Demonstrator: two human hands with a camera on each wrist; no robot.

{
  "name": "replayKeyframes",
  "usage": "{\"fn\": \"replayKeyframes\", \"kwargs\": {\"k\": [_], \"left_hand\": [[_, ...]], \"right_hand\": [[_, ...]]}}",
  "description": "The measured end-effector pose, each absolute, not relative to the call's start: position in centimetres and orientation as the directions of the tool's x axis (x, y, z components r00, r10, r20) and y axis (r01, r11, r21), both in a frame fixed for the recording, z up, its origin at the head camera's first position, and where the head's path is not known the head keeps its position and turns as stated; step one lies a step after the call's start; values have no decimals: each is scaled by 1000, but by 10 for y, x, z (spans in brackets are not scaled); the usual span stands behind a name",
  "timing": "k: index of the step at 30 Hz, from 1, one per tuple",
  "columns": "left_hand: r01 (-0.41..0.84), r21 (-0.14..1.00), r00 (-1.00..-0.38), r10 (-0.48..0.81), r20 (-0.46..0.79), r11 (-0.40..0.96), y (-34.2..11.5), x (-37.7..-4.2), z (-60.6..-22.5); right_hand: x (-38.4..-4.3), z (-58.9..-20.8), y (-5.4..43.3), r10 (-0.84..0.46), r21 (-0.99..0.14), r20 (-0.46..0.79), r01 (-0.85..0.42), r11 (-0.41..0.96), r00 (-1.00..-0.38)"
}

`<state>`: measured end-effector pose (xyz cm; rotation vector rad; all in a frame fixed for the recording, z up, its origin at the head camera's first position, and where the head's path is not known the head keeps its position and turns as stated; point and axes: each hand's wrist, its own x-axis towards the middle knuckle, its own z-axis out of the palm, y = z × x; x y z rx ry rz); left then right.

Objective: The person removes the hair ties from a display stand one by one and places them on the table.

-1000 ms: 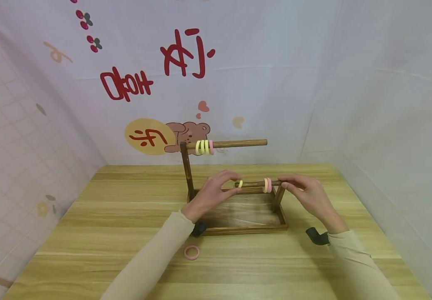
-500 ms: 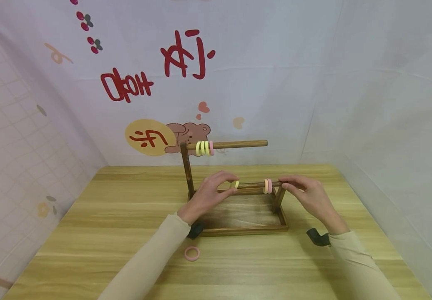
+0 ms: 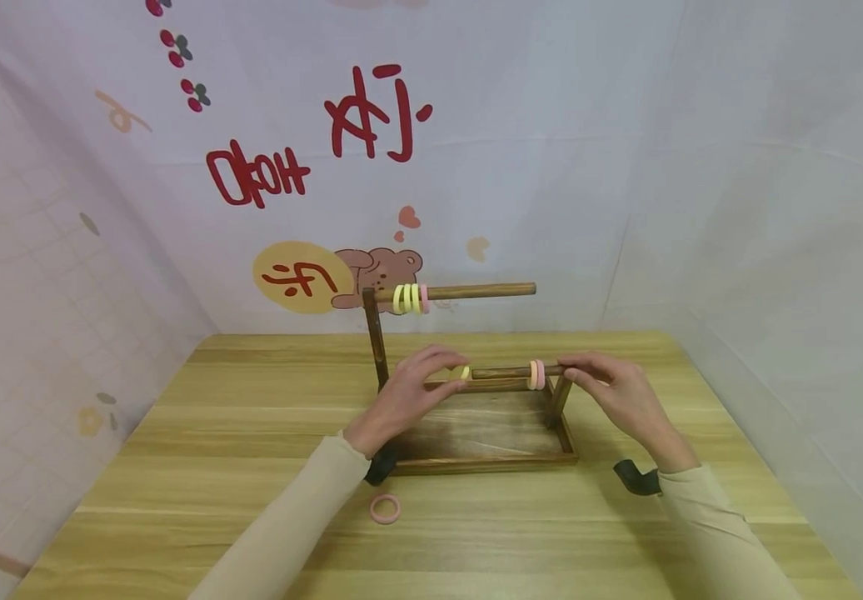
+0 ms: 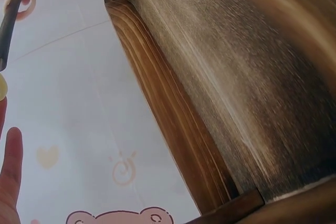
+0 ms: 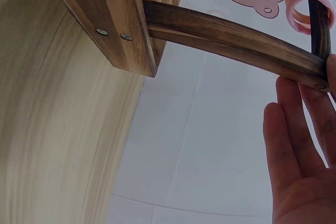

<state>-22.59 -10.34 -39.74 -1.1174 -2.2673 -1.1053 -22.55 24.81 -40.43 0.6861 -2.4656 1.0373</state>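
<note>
— What sits furthest left?
— A dark, streaky wooden stand [image 3: 375, 337] on the pale-grained table [image 3: 192, 467]. In front, a smooth loose pink ring [image 3: 385, 521] lies flat; up top, the upper rod [image 3: 487, 291] carries three yellow rings [image 3: 411, 298] and one pink ring [image 3: 425, 298]
— Next?
— The left hand [image 3: 401, 392], its grip pinching a slim yellow hoop [image 3: 465, 373]
— Where's that, exactly?
— Just beyond the free left end of the round lower rod [image 3: 499, 373], nearly edge-on, its hole facing roughly along the rod's left-right axis. The left-wrist view shows that rod tip apart from the hoop
— Then rightward?
— An orange ring and a pink ring side by side, a touching pair [image 3: 536, 375] round the lower rod, then the right hand [image 3: 615, 392], its grip pinching that rod's right end. Only the right-wrist view shows two screws [image 5: 126, 36] in the base
</note>
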Motion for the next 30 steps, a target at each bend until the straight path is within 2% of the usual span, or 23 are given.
{"fn": "replayKeyframes", "kwargs": {"k": [18,30], "left_hand": [[788,494,-615,514,598,368,-121,-210,-399],[809,468,-586,551,593,356,-127,-201,-398]], "right_hand": [[-226,-406,249,-282,-542,509,-557,629,-814],[-225,-405,248,-278,-534,512,-555,638,-813]]}}
